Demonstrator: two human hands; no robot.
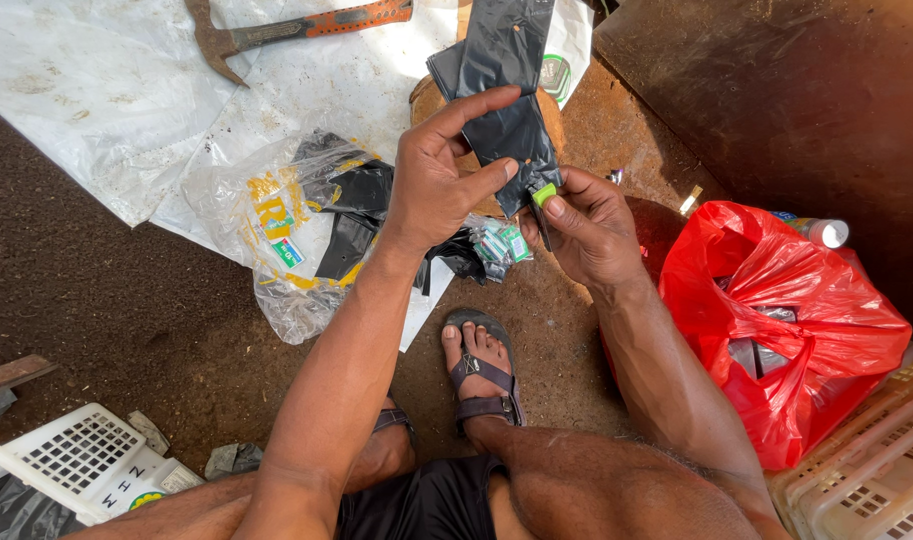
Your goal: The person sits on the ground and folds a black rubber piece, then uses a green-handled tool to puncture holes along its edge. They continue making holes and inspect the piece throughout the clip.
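While a white crate sits lower left on the dirt floor, the left hand pinches a black bag above the knees. The right hand grips a green-tipped tool against its lower edge. A red bag lies right. The work looks mid-step; next likely needs steady pressure.

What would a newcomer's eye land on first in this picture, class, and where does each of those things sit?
At centre, the left hand and right hand hold up a black plastic bag, the right pinching a small green tool at its lower edge. The bright red plastic bag glows on the ground at right. A rusty hammer with an orange handle lies on the white sheet at top left.
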